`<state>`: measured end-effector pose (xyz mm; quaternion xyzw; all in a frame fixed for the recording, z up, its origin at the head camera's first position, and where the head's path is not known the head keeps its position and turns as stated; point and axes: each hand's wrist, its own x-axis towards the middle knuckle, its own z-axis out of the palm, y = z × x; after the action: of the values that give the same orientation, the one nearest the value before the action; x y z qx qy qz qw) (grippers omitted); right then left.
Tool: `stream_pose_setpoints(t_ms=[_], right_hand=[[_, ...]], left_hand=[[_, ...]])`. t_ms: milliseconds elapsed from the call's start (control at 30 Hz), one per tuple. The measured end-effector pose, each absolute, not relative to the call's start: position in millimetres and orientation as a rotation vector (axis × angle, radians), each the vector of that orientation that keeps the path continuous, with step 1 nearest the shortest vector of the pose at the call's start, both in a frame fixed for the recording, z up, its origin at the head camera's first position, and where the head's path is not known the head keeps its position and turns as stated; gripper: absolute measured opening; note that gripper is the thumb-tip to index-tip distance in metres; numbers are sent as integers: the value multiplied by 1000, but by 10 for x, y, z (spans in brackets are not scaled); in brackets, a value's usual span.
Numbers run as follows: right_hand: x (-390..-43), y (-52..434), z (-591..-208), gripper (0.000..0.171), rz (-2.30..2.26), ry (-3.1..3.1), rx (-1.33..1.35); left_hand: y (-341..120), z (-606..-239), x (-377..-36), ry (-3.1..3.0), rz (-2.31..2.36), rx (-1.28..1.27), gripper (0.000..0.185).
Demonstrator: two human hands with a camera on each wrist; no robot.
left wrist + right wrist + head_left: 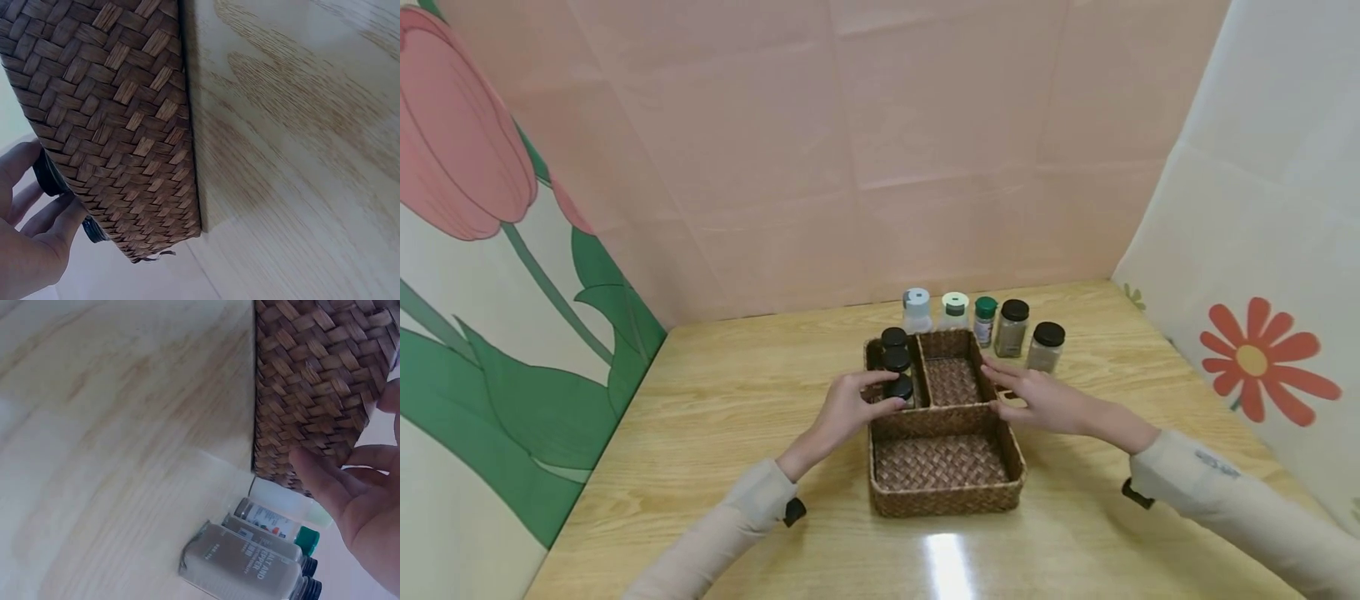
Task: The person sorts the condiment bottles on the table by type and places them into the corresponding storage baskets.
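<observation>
Left hand (847, 406) pinches the front black-lidded jar (898, 388) between fingers in the basket (947, 502)'s back-left slot, right fingers grip its right wall, so sideways jar drag could jam the back pair (896, 360), or a rightward shove could topple the loose jar (1045, 348) on the bench (760, 358).

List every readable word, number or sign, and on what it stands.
"ALT AND": nearest black-lidded jar outside the basket, first letter unclear.
"EPPER": same jar, first letter unclear.
Too blurred: its smaller print, the jar behind, the green-capped bottle's label, the right sleeve's mark.
</observation>
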<state>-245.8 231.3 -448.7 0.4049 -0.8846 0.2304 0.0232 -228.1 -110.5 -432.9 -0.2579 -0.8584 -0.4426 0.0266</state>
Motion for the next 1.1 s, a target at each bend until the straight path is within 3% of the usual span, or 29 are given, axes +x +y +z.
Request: stream_pose_setpoints(t_ms=[500,700,900,967,1100], right_hand=[[-2516,2335,-4339,41,553,-2704,1270],[-2531,2346,-4288,24,501,-2624,1263],[-2589,2354,-4247,21,446,-2399,1289],[-2620,2354,-4224,25,420,-2304,1287],[-2669,2366,-4172,54,355,-2192,1238]], left_hand=[[-1195,-4372,-2268,-2462,-1596,-824,38],[-1214,-4359,-2276,-2475,-1498,-816,34],[-1244,-4384,-2267,-2486,-1340,-788,33],[-1258,-4400,-2263,-2486,-1283,-760,33],[-1289,-4433,-2263,-2486,-1183,-693,30]])
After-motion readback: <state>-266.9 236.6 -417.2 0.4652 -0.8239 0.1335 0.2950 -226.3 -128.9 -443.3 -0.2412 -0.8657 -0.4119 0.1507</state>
